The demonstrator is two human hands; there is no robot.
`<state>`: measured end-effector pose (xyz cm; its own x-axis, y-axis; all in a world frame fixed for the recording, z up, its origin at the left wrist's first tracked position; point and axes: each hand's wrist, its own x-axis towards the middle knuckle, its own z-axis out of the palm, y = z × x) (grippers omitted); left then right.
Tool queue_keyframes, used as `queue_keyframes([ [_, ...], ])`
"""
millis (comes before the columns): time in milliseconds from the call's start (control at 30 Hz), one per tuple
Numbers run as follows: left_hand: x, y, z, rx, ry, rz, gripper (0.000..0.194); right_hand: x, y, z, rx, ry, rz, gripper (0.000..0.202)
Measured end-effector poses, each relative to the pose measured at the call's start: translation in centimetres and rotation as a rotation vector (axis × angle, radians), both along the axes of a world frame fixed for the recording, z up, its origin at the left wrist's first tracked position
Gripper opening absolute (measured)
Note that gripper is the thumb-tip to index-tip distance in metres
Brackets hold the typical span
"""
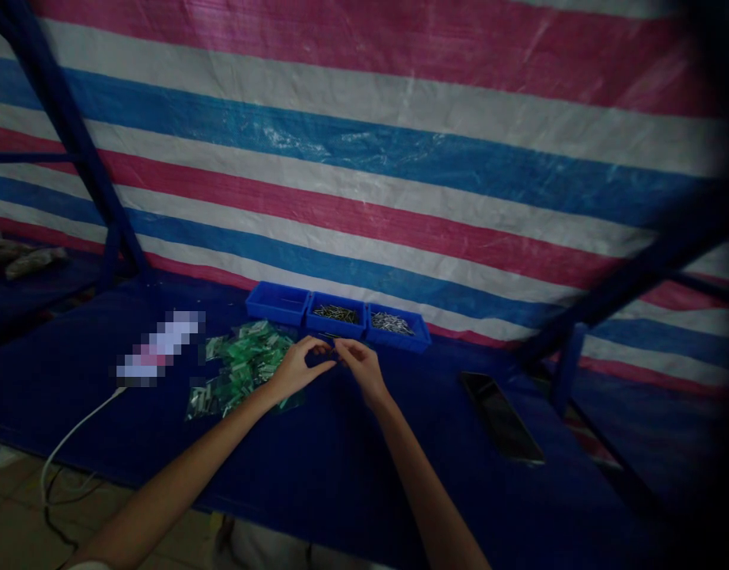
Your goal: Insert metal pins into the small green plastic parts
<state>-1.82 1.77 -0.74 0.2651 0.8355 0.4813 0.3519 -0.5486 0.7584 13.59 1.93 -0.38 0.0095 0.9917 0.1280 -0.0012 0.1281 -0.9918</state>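
My left hand (298,366) and my right hand (362,368) meet above the blue table, just in front of three small blue bins. The right fingertips are pinched together. Left thumb and fingers curl round toward them, leaving a gap in between. Whatever sits at the fingertips is thin, dark and too small to name. The middle bin (336,328) has brass-coloured thin metal pieces, like screws or nails; silvery ones lie in the right bin (400,340). A pile of small clear-and-green plastic packets (254,356) lies beside my left hand.
A black phone (502,417) rests at the right. On the left is a blurred-out device (159,348) with a white cable (73,431) running off the table's front edge. Blue metal posts and a striped tarp (364,174) stand behind the blue table (317,467).
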Motion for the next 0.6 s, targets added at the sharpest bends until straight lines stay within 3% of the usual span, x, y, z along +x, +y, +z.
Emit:
queue_keyframes([
  [67, -0.1, 0.2, -0.3, -0.01, -0.01, 0.034, 0.025, 0.8, 0.6, 0.2, -0.027, -0.01, -0.051, 0.032],
  [200, -0.3, 0.7, -0.8, -0.007, -0.042, 0.095, 0.018, 2.1, 2.5, 1.1, -0.049, -0.045, -0.086, 0.034],
  [400, -0.5, 0.7, -0.4, 0.013, 0.008, 0.172, 0.012, 2.5, 4.7, 2.4, 0.12, -0.214, -0.018, 0.034],
  [467, -0.6, 0.4, 0.0, 0.01, 0.08, 0.153, 0.009, 2.4, 4.5, 2.0, 0.219, -0.361, -0.039, 0.033],
  [600, -0.4, -0.8, 1.1, 0.016, 0.225, -0.021, 0.019, 1.9, 3.2, 0.1, 0.363, -0.701, -0.07, 0.022],
])
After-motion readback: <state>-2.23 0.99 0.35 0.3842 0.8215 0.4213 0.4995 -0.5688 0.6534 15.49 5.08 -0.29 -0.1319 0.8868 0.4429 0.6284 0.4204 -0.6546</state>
